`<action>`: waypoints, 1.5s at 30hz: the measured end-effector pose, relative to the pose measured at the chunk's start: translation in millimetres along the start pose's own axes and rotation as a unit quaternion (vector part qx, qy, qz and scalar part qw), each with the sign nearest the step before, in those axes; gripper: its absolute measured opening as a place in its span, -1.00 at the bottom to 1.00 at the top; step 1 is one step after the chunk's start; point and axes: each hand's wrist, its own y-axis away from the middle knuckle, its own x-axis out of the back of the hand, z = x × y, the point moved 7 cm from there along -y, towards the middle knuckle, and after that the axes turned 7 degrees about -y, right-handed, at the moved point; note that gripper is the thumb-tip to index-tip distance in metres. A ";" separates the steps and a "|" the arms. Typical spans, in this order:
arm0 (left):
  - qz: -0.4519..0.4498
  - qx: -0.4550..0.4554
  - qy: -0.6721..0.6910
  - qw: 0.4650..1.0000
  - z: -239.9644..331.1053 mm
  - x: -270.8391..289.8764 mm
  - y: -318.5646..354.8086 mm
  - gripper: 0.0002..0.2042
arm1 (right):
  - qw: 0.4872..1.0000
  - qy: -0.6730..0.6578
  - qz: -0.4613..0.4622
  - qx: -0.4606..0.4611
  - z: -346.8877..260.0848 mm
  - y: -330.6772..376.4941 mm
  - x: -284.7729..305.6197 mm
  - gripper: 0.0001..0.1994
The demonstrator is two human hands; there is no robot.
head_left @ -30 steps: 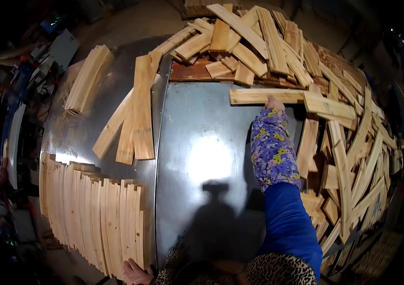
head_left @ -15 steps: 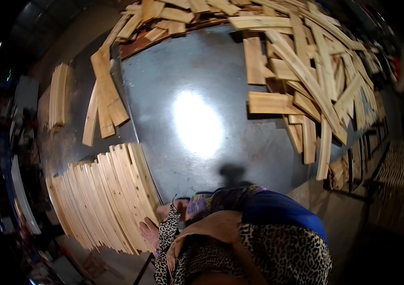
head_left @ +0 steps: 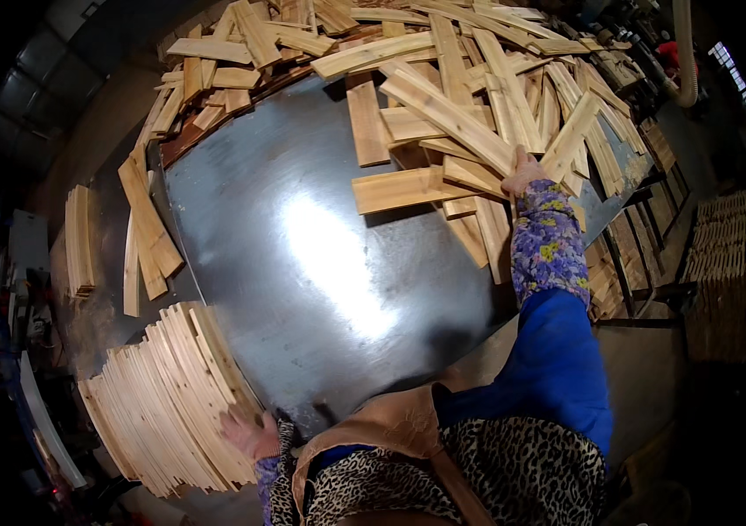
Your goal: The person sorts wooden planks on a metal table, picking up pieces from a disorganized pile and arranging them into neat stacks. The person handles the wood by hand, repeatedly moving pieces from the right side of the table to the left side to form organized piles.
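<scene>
My left hand point(head_left: 248, 434) lies with fingers spread against the right end of a row of pale wooden slats point(head_left: 162, 394) standing packed side by side at the near left of the table. My right hand point(head_left: 526, 173) is stretched out to the heap of loose boards at the right, its fingers closed around the near end of a long wooden board point(head_left: 447, 118). That board slants across others in the heap. A shorter wide board point(head_left: 408, 190) juts toward the table's middle beside it. My right fingertips are partly hidden.
The dark metal table point(head_left: 250, 228) reflects a bright light. A small stack of slats point(head_left: 79, 241) and some crossed boards point(head_left: 149, 223) lie at the left. More boards point(head_left: 241, 53) heap up at the far edge. Stacked slats point(head_left: 728, 254) stand beyond the right side.
My right hand has gone from beside the left-hand slats out to the board heap at the right. My left hand stays on the slats. The view has shifted to the right.
</scene>
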 end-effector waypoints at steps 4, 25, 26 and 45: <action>-0.058 -0.078 0.418 0.903 158.8 39.0 -26.2 -0.19 | 0.973 0.097 -0.061 0.199 -47.1 46.9 -4.4 -0.37; -0.228 -0.073 0.514 0.823 252.6 47.2 67.2 -0.52 | 0.708 -0.660 -0.227 0.109 -63.3 214.7 -114.1 -0.32; -0.207 -0.064 0.455 0.864 237.2 46.2 71.6 -0.51 | 0.725 -0.635 -0.231 0.133 -89.8 239.4 -132.4 -0.29; 0.065 0.112 0.123 0.984 0.1 43.8 167.3 -0.23 | 0.606 -0.187 -0.674 0.378 -364.5 630.3 -284.7 -0.08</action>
